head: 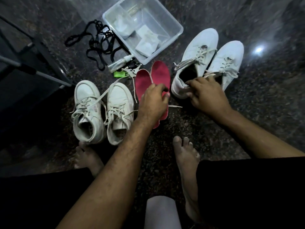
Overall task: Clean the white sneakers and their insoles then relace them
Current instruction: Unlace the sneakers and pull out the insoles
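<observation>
Fingers (192, 84) of right hand (205, 95) curled on sneaker collar (180, 85), centre-right. Left hand (154, 100) loosely curled over red insoles (152, 76), grip unclear.

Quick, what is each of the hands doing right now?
Left hand: fingers curled over the red foam insoles; a firm grip cannot be told.
Right hand: grips the heel collar of a white laced sneaker.

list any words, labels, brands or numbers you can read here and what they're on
No text can be read in this view.
Spray bottle: any label is too blurred to read.
Packets in the clear plastic tub: no print legible.
Green item: no marking legible.
White sneakers: no logo or wording readable.
</observation>
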A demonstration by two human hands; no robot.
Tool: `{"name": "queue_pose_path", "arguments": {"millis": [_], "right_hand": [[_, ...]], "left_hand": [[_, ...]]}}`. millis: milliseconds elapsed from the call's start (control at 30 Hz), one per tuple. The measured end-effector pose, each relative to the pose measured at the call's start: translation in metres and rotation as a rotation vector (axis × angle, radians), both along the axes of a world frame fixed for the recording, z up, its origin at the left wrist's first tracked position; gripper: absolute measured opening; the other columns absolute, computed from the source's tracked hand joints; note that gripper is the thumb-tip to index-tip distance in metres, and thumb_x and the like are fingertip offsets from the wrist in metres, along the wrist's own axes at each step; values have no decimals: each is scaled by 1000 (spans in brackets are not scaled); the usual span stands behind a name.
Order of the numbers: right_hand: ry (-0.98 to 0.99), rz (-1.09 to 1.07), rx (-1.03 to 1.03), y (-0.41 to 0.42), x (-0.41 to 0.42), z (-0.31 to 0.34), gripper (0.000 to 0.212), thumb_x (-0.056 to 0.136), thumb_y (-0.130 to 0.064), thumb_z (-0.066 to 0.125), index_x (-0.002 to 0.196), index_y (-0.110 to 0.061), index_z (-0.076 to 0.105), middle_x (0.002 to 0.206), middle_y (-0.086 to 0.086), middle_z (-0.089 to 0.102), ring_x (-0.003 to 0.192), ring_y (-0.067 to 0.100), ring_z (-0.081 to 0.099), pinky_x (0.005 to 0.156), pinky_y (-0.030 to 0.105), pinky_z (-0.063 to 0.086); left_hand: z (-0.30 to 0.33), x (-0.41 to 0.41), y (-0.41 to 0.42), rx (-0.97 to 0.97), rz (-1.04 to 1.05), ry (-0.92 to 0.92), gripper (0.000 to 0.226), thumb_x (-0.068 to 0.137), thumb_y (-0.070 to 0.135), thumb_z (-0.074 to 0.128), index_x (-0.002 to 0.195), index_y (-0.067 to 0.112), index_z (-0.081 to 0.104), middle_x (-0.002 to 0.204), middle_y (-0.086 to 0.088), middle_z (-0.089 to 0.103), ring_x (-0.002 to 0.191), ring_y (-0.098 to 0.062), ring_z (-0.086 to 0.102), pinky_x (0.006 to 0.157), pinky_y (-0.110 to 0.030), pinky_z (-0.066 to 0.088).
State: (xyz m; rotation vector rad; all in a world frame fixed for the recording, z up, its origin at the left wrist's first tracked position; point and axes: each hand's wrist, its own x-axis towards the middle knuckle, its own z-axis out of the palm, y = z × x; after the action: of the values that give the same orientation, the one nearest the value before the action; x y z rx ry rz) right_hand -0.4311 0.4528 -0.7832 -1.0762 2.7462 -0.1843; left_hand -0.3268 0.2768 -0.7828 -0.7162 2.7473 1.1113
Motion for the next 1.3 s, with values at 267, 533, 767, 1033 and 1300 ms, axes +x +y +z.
{"name": "queue_pose_path", "arguments": {"millis": [267,533,767,1033,1300], "right_hand": [[-252,202,88,3,12,15,59,90,-68,26,82,-32,71,64,-7,54,82,14,50,76,38,30],[-296,-135,-388,8,16,22,10,93,-30,60,95,-25,69,82,-7,66,73,13,62,66,35,50],[-55,247,5,3,-17,12,32,85,-25,54,116,-25,64,115,6,57,101,31,52,74,43,47],[186,176,-54,7,-24,34,18,91,-34,60,100,-25,74,90,1,68,86,28,53,67,37,39],[102,296,177,-5,-23,86,5,82,-22,74,87,-25,73,88,4,58,86,29,55,55,33,36]], "left_hand": [[-1,-13,19,106,-34,87,38,94,29,62,129,15,58,117,-9,57,104,-27,60,88,-45,51],[-13,4,35,119,-41,-20,13,89,27,68,94,16,64,95,-6,63,90,-27,59,79,-46,49],[6,0,26,270,78,95,14,98,35,55,90,23,55,71,0,65,66,-17,61,65,-39,53],[8,2,7,390,273,87,22,91,40,67,81,22,62,77,6,68,70,-10,62,70,-39,59],[44,-2,2,262,174,-74,7,84,11,76,89,16,76,81,3,72,65,0,59,56,-11,43]]}}
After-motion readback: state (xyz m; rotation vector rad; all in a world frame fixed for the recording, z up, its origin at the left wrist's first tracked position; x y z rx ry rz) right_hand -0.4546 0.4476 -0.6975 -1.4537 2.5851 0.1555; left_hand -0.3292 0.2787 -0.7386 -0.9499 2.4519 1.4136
